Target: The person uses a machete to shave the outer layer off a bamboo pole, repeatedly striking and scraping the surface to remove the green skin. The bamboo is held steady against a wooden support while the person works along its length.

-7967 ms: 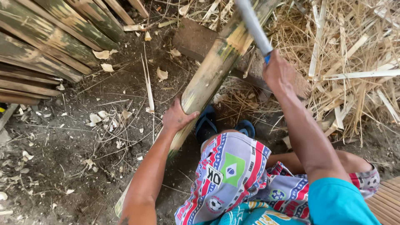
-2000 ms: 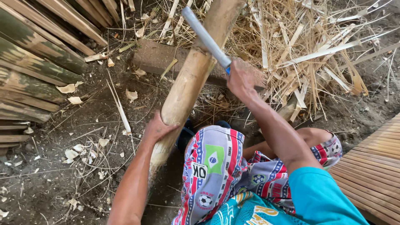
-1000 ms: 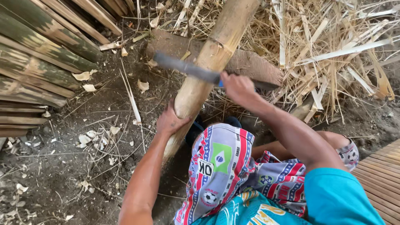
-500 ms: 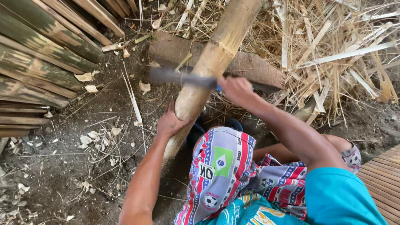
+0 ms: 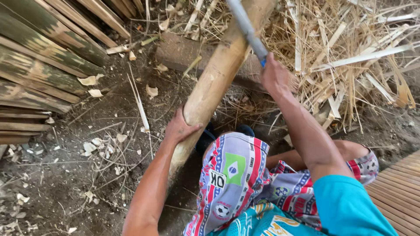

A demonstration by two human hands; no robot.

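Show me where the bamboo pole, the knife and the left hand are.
bamboo pole (image 5: 214, 83), head view, middle of its bare shaft.
knife (image 5: 245, 26), head view, middle of the grey blade.
left hand (image 5: 179, 129), head view, back of the hand.

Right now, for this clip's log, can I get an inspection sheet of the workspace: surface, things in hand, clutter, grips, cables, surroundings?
Surface: bare dirt ground.
Things in hand: thick bamboo pole, tilted, its far end over a wooden block; long blade raised above the pole.
Clutter: pale chips and a heap of dry bamboo strips.
Grips: left hand wrapped on the pole; right hand closed on the blade's handle.
Cables: nothing seen.
Surroundings: stacked split bamboo slats at left; slatted wooden platform at lower right.
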